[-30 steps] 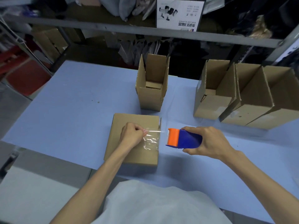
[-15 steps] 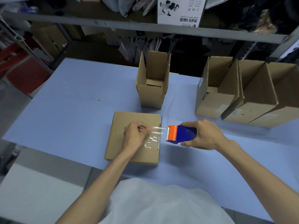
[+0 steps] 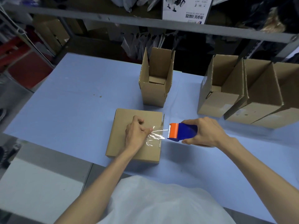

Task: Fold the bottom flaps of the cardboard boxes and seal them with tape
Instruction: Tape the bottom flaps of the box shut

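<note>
A cardboard box (image 3: 123, 143) lies on the blue table with its folded flaps facing up. My left hand (image 3: 135, 135) rests on it and pinches the free end of a clear tape strip (image 3: 157, 134). The strip runs right to a blue tape dispenser with an orange head (image 3: 182, 132). My right hand (image 3: 205, 132) grips that dispenser just past the box's right edge. The tape looks wrinkled where it crosses the box edge.
An upright open box (image 3: 153, 94) stands just behind the one I work on. Several open boxes (image 3: 242, 101) crowd the back right of the blue table (image 3: 64, 102). A metal shelf rack (image 3: 145, 21) with packed goods runs along the far edge.
My right hand has brought the dispenser a little closer to the box, shortening the stretched tape. My left hand keeps pinching the tape end over the box.
</note>
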A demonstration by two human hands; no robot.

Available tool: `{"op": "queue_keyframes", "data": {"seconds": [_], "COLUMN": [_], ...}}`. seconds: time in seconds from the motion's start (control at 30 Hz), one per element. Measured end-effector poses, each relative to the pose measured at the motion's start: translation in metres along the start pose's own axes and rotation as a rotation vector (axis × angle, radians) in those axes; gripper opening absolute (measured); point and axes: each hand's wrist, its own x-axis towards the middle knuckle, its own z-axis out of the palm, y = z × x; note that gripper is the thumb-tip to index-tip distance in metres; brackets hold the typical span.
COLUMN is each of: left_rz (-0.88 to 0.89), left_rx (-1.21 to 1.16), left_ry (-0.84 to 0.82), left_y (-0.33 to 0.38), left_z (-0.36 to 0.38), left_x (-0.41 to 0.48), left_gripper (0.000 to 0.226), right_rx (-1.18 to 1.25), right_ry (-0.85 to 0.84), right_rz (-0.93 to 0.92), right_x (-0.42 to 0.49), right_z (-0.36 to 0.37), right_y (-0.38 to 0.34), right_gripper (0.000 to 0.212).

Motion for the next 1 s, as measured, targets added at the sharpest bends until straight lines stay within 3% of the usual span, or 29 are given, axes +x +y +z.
{"op": "queue_keyframes", "data": {"seconds": [0.27, 0.33, 0.43, 0.5, 0.67, 0.8, 0.87, 1.0], "left_rz": [0.102, 0.267, 0.484, 0.478, 0.421, 0.431, 0.501, 0.648], "left_rx": [0.365, 0.328, 0.222, 0.173, 0.061, 0.044, 0.102, 0.434], "left_ry": [0.025, 0.029, -0.148, -0.241, -0.259, -0.264, -0.271, -0.306], "left_y": [0.004, 0.004, 0.010, 0.008, -0.002, -0.001, -0.004, 0.000], "left_z": [-0.010, -0.009, 0.002, 0.007, 0.010, 0.007, 0.007, 0.011], "left_x": [0.003, -0.002, -0.007, -0.005, -0.001, -0.001, 0.000, 0.001], "left_gripper": [0.054, 0.038, 0.022, 0.020, 0.017, 0.016, 0.019, 0.019], "right_rx": [-0.068, -0.085, -0.135, -0.162, -0.268, -0.548, -0.506, -0.316], "right_ry": [-0.028, -0.034, -0.025, -0.054, -0.098, -0.183, -0.195, -0.039], "right_rz": [-0.031, -0.046, -0.057, -0.053, -0.018, -0.065, -0.001, 0.178], "right_x": [0.006, 0.007, 0.012, 0.016, 0.030, 0.035, 0.024, 0.010], "right_z": [0.005, 0.006, 0.005, 0.003, 0.006, 0.009, 0.012, 0.009], "right_y": [-0.002, -0.004, -0.011, -0.017, -0.035, -0.045, -0.030, -0.011], "right_gripper": [0.081, 0.079, 0.074, 0.070, 0.051, 0.024, 0.030, 0.065]}}
